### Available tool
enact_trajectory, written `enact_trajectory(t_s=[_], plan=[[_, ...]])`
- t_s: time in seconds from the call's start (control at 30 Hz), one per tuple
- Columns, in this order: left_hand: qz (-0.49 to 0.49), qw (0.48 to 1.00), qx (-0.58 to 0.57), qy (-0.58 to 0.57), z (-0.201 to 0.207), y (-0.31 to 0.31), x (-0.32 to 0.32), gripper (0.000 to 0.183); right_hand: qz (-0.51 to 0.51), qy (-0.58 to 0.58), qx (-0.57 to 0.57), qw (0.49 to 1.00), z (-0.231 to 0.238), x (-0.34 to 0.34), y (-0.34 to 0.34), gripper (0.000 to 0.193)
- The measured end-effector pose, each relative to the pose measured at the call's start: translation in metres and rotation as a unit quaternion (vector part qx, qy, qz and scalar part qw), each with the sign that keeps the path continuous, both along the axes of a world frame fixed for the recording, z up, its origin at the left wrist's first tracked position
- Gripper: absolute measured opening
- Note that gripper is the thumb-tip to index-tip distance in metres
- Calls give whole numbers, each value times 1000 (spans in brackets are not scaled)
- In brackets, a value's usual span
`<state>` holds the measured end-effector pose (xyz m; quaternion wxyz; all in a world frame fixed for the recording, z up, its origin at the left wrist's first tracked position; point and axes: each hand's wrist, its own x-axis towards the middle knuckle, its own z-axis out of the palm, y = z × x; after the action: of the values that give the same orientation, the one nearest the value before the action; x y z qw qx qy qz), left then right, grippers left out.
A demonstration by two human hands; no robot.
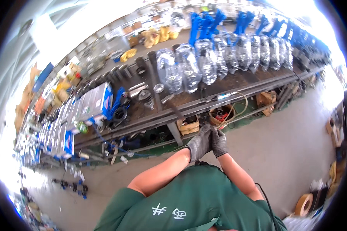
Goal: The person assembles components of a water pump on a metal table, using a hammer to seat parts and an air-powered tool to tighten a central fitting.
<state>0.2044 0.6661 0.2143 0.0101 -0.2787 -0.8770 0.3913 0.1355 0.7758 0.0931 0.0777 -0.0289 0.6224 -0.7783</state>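
My left hand (199,145) and my right hand (219,144), both in dark grey work gloves, meet in front of my chest. Their fingers are bent and pressed together, and whether anything lies between them is hidden. Both hands are held in front of the long workbench (142,124), apart from its front edge. Just beyond them, under the bench, are a small wooden box (190,127) and a round basket (213,112) with red things inside.
Several plastic-wrapped parts (206,61) stand in a row along the bench, with blue parts (204,25) behind. Blue-and-white boxes (94,102) are stacked at left. A hand tool (225,96) with a pale hose lies at the bench edge. A tape roll (304,204) sits at lower right.
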Motion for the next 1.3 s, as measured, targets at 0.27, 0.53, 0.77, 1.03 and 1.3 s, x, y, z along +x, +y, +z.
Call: enact_trajectory(t_s=[0.27,0.53,0.77,1.03,1.3], plan=[[88,983,150,52,-54,-32,47,44,55,140,125,981,-48,3,-31,38],[169,978,84,90,-89,-96,127,57,229,145,17,962,-35,58,-108,34],[481,-12,876,22,-65,-177,148,68,330,58,85,938,24,82,-174,23],[477,623,446,429,-83,-352,206,30,365,-209,-198,885,23,153,-290,40],[512,533,613,282,-129,-280,219,20,557,-177,-86,807,51,226,-301,53]])
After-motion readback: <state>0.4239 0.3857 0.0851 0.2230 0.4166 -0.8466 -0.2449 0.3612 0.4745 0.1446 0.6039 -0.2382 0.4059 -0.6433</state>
